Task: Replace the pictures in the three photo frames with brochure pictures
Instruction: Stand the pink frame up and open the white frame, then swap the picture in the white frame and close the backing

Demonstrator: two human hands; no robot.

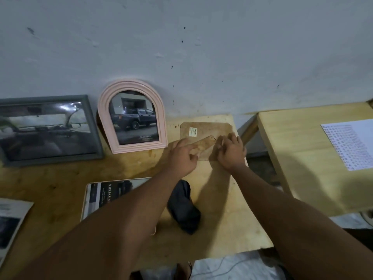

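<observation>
A plain workroom: scuffed white wall [201, 47], bare plywood tables [222, 209].

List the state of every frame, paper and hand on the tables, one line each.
Grey frame: leaning on wall, car-interior picture in.
Pink frame: leaning on wall, truck picture in.
Third frame: face down, stand flap raised.
Brochure: flat, partly under arm.
Black cloth: crumpled.
Left hand: on flap.
Right hand: on frame back.
</observation>
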